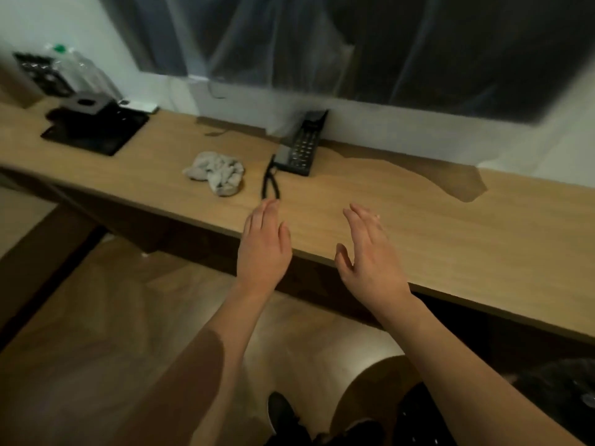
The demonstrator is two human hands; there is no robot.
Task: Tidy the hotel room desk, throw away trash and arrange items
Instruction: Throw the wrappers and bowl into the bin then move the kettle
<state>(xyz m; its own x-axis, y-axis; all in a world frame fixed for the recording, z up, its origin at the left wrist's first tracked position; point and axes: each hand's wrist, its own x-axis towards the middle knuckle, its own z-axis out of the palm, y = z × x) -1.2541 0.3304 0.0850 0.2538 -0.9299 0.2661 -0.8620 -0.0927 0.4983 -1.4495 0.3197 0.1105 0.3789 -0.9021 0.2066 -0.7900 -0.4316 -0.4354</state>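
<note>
Both hands (264,249) (370,252) flat; phone (301,146) lengthwise twd wall.

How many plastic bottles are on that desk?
1 for sure: a clear plastic bottle with a green cap at the wooden desk's far left corner. The blur there may hide a second.

The scene is dim, in warm indoor light. A dark, soft-edged shadow lies across the light wooden counter (418,220) at its far right. Motion blur smears the whole frame, worst at the clear plastic bottles (80,69) far left. Wide-angle distortion tilts and bends the counter's edges.
</note>
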